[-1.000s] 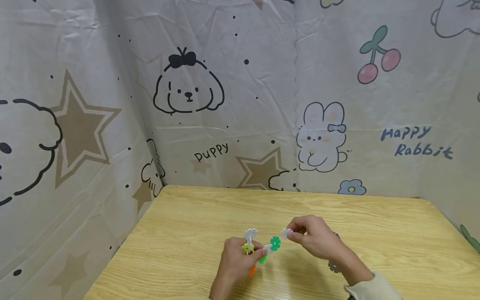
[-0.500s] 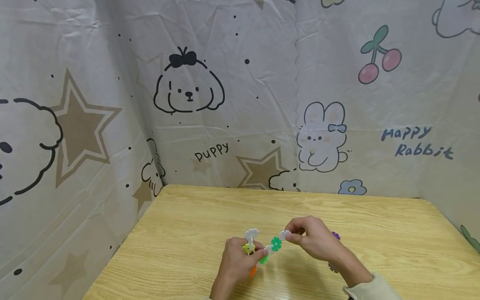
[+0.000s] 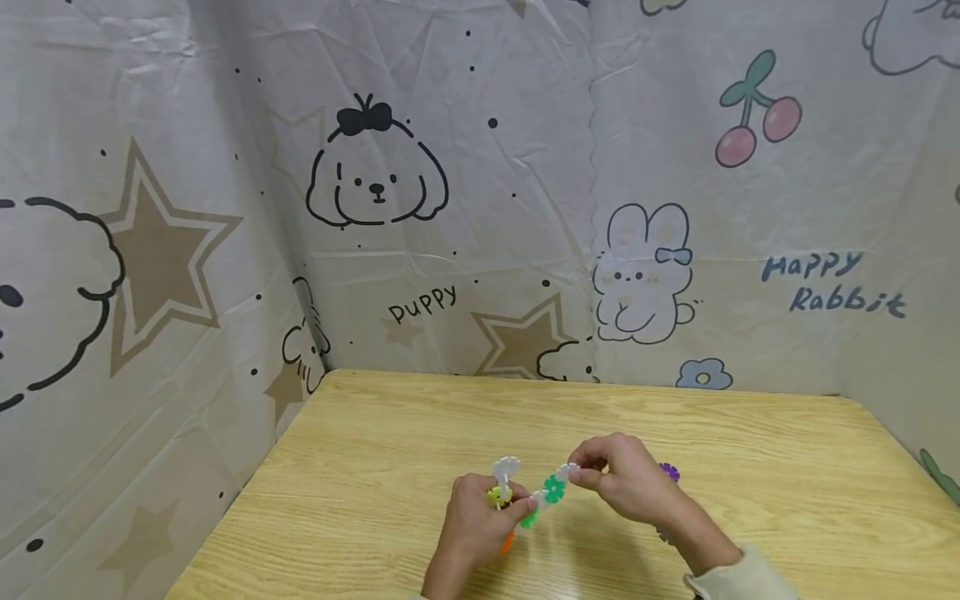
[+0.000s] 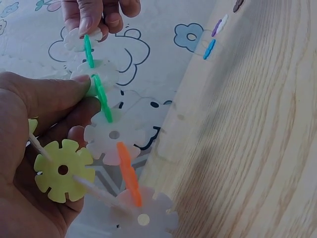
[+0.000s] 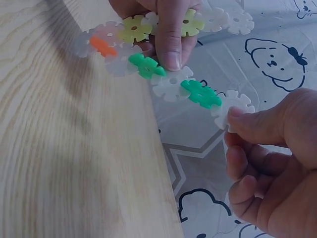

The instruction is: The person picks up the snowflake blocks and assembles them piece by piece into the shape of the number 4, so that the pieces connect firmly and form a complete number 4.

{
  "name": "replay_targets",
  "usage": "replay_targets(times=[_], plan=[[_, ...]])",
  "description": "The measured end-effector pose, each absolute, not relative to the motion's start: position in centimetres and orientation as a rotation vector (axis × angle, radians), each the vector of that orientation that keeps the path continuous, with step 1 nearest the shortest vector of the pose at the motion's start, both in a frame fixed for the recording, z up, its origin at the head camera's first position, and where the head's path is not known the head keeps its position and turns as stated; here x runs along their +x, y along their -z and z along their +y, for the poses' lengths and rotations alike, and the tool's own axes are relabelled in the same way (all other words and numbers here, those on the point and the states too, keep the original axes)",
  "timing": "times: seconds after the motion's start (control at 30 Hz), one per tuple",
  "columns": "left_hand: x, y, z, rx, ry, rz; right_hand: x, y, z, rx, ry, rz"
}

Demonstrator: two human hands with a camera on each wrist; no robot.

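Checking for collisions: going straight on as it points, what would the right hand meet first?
Beyond the white disc it pinches, the right hand would likely meet the adjoining green disc; depth is unclear.

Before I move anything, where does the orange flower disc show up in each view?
Head: orange disc near the bottom, slightly right of centre, beside the left hand.
Left wrist: orange disc low, left of centre, seen nearly edge-on.
Right wrist: orange disc in the upper left.
Shared landmark: the left hand, visible in all three.

L hand (image 3: 478, 517) & R hand (image 3: 628, 477) pinching w/ thumbs, near e/o, apart.
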State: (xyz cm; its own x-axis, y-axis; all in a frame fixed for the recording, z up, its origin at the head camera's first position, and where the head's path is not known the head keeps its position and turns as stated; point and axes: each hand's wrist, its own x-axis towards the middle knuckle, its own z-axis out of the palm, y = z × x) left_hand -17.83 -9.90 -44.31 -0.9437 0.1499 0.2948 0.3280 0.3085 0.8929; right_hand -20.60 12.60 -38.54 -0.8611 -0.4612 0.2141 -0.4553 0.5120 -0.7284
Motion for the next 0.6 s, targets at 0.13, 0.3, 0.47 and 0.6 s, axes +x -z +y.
replay_targets(times=[0.13, 0.3, 0.47, 0.6], plan=[[-17.84, 44.52, -9.91, -0.461, 1.688, -2.399, -20.59, 38.94, 12.45, -0.820, 1.318, 2.757], [-17.92, 44.78, -9.88, -0.488, 1.683, -2.371, -20.62, 39.29, 12.23, -0.800, 1.328, 2.801], [-18.00, 44.90, -9.81, -0.489, 1.661, -2.357, -20.52, 39.32, 11.98, -0.789, 1.338, 2.819], [-18.03, 44.96, -9.73, -0.464, 1.627, -2.365, -20.43, 39.43, 11.83, -0.801, 1.345, 2.816]])
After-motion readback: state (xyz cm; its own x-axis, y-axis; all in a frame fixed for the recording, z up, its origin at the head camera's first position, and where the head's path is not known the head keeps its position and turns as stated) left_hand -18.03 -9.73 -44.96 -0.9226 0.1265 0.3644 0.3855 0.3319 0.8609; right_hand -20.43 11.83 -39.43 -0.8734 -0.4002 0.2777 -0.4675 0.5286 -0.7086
